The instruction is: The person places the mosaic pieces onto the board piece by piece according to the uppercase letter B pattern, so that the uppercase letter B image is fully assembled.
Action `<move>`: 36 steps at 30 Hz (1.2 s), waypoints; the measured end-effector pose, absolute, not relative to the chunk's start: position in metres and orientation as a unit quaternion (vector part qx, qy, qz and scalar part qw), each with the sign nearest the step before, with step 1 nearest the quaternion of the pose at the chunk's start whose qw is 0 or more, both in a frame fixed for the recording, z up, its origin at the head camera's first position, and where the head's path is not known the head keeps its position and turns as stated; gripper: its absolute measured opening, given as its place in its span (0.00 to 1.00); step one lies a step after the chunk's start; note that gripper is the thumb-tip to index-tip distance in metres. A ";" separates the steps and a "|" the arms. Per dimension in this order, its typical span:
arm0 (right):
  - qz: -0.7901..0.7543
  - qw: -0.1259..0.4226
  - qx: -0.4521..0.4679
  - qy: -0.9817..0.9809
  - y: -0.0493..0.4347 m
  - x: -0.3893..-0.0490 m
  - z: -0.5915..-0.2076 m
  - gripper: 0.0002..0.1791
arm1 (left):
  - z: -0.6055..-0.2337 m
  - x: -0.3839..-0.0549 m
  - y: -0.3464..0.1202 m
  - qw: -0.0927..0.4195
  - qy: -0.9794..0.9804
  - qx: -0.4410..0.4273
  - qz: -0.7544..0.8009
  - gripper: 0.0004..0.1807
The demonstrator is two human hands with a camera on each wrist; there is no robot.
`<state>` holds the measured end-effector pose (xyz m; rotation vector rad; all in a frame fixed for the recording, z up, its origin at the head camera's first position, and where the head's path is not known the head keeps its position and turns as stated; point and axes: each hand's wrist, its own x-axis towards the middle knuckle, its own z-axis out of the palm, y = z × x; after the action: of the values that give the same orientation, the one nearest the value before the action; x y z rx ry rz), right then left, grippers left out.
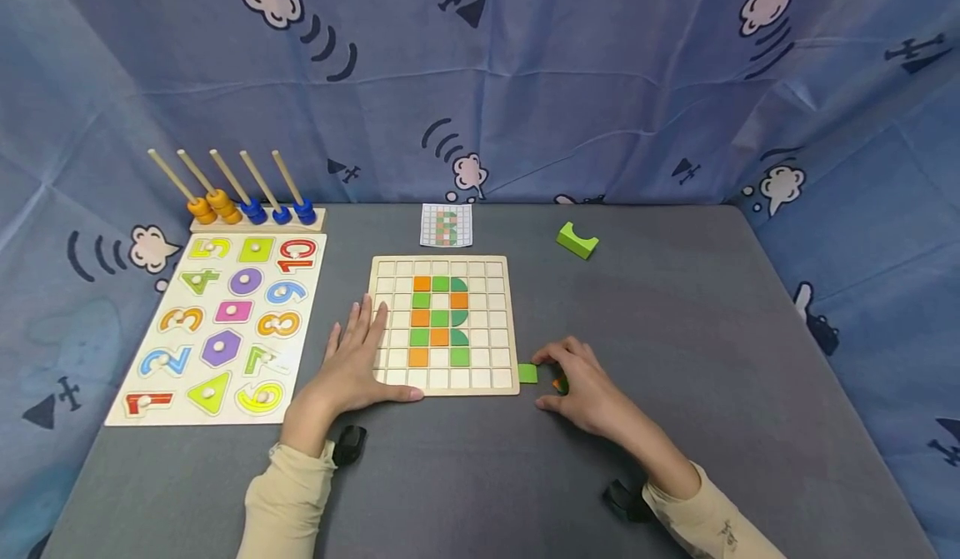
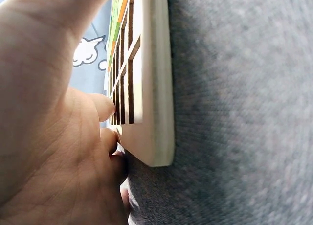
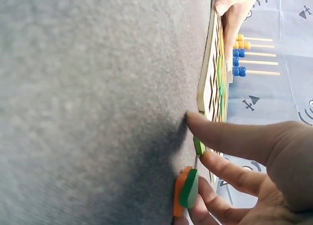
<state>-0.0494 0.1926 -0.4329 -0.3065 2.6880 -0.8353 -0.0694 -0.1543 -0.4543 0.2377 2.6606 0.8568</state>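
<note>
A wooden grid board (image 1: 384, 359) lies on the table with orange and green tiles set in its middle columns. My left hand (image 1: 352, 367) rests on the board's left edge, fingers straight, thumb along the near edge. Just right of the board's near right corner lies a green square tile (image 1: 527, 373). Over that spot hovers my right hand (image 1: 585, 388), fingers bent, thumb and index finger apart near the tile. Under its other fingers are an orange tile (image 3: 181, 191) and a dark green rounded piece (image 3: 190, 188); whether those fingers hold them I cannot tell.
A small pattern card (image 1: 446, 242) lies behind the board. At the far right is a light green arched block (image 1: 576, 242). On the left lie a number-and-shape puzzle (image 1: 225, 263) and a bead stand (image 1: 318, 221) with upright pegs. Patterned blue cloth (image 1: 600, 84) hangs behind the table.
</note>
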 end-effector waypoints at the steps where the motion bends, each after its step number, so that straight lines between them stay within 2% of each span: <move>1: -0.294 0.157 -0.106 0.937 0.193 -0.049 -0.433 0.26 | -0.454 -0.069 -0.154 0.167 0.935 0.083 0.301 0.80; 11: -0.316 0.138 -0.083 0.935 0.190 -0.046 -0.433 0.23 | -0.455 -0.069 -0.154 0.165 0.935 0.082 0.302 0.80; 24: -0.325 0.090 -0.108 0.935 0.190 -0.054 -0.440 0.17 | -0.453 -0.069 -0.154 0.170 0.937 0.082 0.295 0.80; 30: -0.325 0.086 -0.118 0.934 0.185 -0.056 -0.441 0.12 | -0.454 -0.069 -0.154 0.170 0.936 0.082 0.298 0.80; 36: -0.321 0.070 -0.106 0.939 0.182 -0.056 -0.444 0.12 | -0.455 -0.069 -0.154 0.169 0.934 0.081 0.305 0.80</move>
<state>-0.0565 0.1824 -0.4442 -0.3186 2.8251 -0.9651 -0.0692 -0.1543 -0.4548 0.2314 2.6554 0.8671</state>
